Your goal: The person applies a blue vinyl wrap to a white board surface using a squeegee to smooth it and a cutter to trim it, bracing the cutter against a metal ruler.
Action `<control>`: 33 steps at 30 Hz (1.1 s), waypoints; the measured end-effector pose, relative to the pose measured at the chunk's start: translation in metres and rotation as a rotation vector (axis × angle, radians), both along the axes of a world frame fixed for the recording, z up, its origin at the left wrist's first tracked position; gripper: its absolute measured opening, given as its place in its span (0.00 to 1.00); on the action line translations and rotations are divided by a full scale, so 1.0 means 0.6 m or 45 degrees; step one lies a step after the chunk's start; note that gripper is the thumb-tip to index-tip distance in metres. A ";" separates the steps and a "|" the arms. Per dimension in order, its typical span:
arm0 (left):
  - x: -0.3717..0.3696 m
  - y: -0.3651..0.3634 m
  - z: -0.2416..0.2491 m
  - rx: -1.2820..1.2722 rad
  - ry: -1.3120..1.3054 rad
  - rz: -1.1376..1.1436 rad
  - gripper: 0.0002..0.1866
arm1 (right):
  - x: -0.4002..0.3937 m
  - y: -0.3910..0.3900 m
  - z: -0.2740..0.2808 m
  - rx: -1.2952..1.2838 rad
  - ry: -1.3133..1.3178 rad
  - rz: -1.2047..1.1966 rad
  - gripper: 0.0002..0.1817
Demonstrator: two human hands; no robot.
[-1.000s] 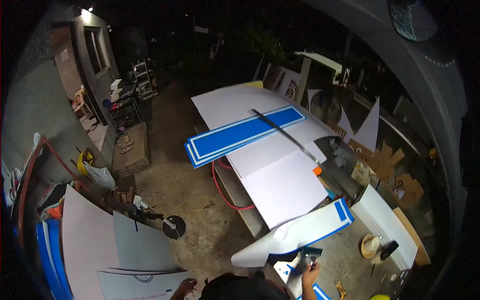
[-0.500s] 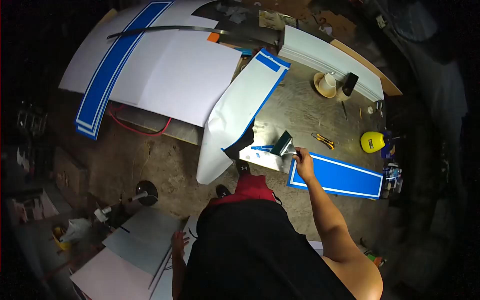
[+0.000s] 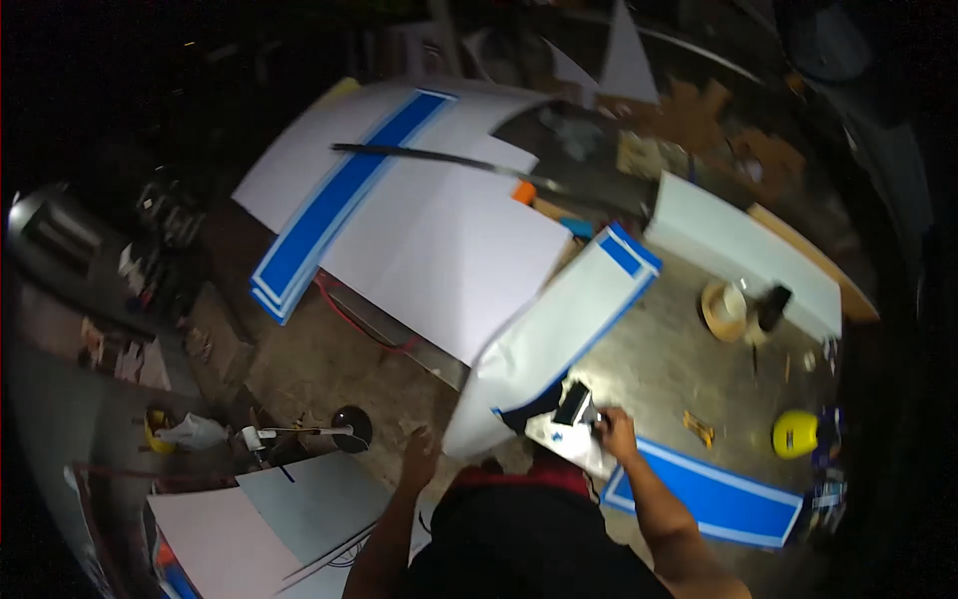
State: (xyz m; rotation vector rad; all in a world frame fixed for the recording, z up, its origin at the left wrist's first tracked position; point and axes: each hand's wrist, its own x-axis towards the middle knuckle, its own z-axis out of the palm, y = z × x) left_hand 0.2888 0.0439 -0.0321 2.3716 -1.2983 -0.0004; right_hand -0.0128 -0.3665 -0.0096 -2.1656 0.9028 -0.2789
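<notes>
A wide scraper (image 3: 574,404) with a dark, flat blade is gripped by the handle in my right hand (image 3: 617,432), above the near edge of the metal table. A blue panel with a white border (image 3: 709,489) lies just right of that hand. My left hand (image 3: 421,454) holds nothing, its fingers somewhat blurred but apart. It is in the air left of the curled end of a white sheet with a blue edge (image 3: 544,329), which hangs over the table's near side. Touching is not evident there.
A yellow utility knife (image 3: 699,429), a cup on a saucer (image 3: 726,307) and a yellow bottle (image 3: 795,435) stand or lie on the metal table (image 3: 659,349). Large white sheets (image 3: 449,240) carry a blue strip (image 3: 339,205) and a long metal ruler (image 3: 439,157). Boards (image 3: 309,504) are at lower left.
The camera view has tilted up and turned left, so the tables sit lower and further right. My left hand has risen from beside the boards towards the white sheet. The scraper stays in my right hand.
</notes>
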 end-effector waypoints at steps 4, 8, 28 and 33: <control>-0.002 -0.275 0.140 -0.134 0.597 0.573 0.39 | 0.052 0.007 -0.023 0.110 -0.136 -0.074 0.15; 0.009 -0.364 0.128 0.075 0.410 0.610 0.37 | 0.075 -0.001 -0.035 -0.143 0.058 0.057 0.11; -0.052 -0.383 0.483 0.100 0.237 0.263 0.26 | 0.226 -0.106 0.139 1.548 -0.465 -0.300 0.30; -0.110 -0.342 0.549 0.163 0.039 0.045 0.38 | 0.264 -0.133 0.171 1.875 -0.450 -0.289 0.50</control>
